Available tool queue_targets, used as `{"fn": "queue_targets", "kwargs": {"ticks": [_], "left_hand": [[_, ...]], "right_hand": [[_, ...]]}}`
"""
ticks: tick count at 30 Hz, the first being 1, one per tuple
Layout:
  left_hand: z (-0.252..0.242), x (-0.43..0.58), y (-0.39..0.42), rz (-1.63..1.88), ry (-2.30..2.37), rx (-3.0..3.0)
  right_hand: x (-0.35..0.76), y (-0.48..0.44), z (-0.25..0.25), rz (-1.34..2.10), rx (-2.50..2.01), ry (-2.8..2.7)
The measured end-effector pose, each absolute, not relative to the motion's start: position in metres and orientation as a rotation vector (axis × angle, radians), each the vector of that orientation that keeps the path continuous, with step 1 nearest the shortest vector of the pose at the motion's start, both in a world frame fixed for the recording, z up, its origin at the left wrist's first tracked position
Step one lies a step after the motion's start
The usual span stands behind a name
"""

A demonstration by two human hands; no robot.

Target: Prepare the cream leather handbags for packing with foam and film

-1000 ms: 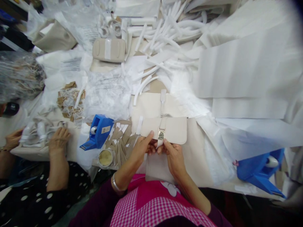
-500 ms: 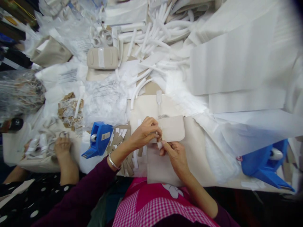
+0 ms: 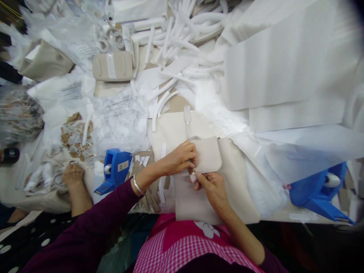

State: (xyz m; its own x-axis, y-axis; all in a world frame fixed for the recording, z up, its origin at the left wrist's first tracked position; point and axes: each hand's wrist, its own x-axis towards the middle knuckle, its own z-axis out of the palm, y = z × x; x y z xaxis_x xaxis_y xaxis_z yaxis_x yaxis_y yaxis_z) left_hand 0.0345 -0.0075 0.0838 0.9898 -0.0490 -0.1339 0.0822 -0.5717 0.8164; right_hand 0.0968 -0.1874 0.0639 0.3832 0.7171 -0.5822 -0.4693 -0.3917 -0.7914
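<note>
Head view: pinches the gold clasp point(image 3: 193, 171) with the left hand point(image 3: 184, 156) and the strap end point(image 3: 193, 177) with the right hand point(image 3: 214, 186) (presumably to steady both), at the beige flap's point(image 3: 207, 154) lower edge, in front of the pink apron point(image 3: 166, 242).

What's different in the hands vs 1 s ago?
Left hand let go of the flap's lower edge and moved up over it, fingertips now at the gold clasp. Unchanged: right hand pinching the strap end; blue dispensers in place.
</note>
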Motion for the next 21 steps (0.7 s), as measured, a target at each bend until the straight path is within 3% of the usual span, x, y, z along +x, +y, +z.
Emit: {"fn": "queue_targets", "kwargs": {"ticks": [7, 14, 21], "left_hand": [[0.08, 0.024, -0.018, -0.19, -0.009, 2.312], [0.071, 0.003, -0.021, 0.102, 0.371, 1.974], [0.08, 0.012, -0.018, 0.005, 0.286, 1.961]], "right_hand": [[0.098, -0.191, 0.059, 1.296, -1.499, -0.207], [0.101, -0.187, 0.059, 1.311, -1.44, -0.18], [0.101, -0.186, 0.063, 1.308, -1.411, -0.164]]}}
